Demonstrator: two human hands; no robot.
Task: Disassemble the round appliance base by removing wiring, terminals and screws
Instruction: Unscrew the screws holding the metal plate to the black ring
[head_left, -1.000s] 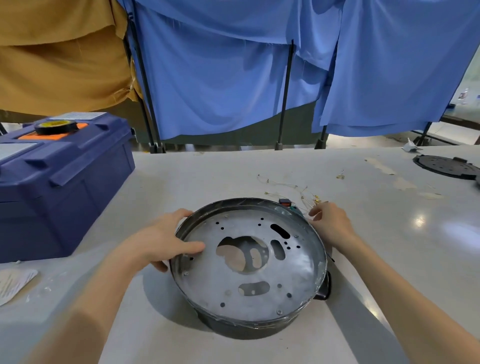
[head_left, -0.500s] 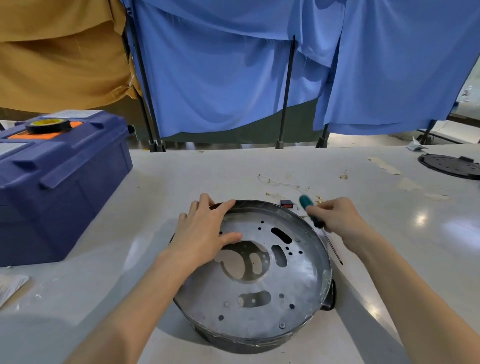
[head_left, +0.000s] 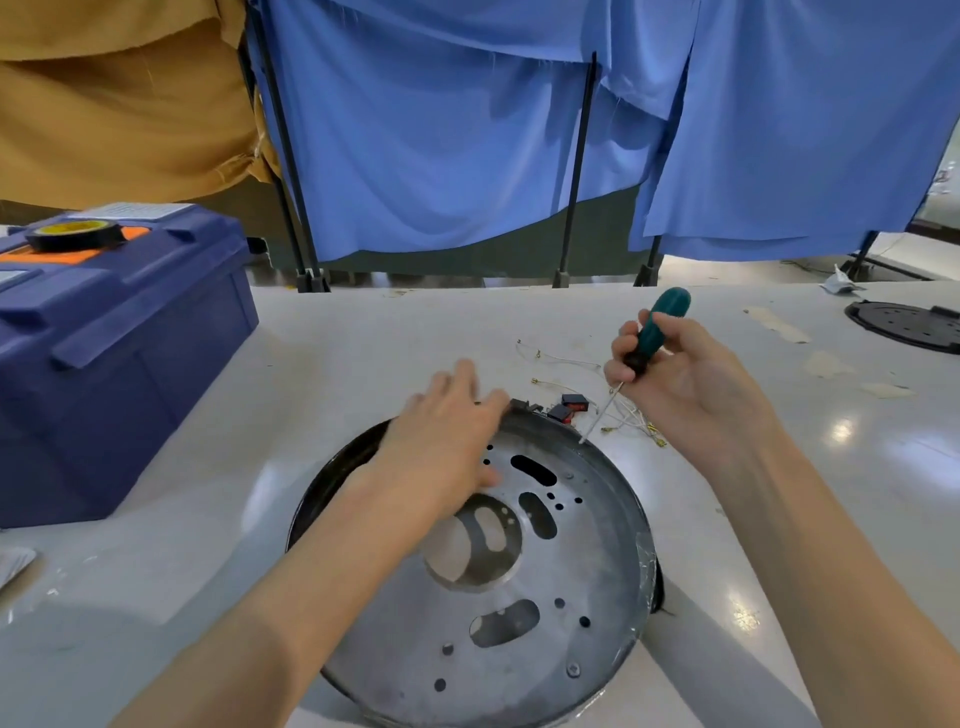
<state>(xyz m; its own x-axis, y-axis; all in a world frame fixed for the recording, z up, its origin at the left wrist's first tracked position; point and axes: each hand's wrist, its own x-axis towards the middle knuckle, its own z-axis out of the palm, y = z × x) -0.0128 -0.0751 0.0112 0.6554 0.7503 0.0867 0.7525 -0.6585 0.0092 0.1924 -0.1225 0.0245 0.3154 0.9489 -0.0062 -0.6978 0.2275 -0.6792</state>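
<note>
Left hand (head_left: 447, 431) palm-down with fingers spread, forearm extended, right hand (head_left: 685, 384) raised, gripping screwdriver (head_left: 660, 327)

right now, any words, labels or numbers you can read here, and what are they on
Nothing legible.
Blurred, unreadable: white label on the blue toolbox lid.
Blurred, unreadable: yellow face of the tape roll.
No markings visible on the round appliance base or the screwdriver.

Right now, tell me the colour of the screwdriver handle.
The screwdriver handle is teal green, black near the shaft; head view.
</note>
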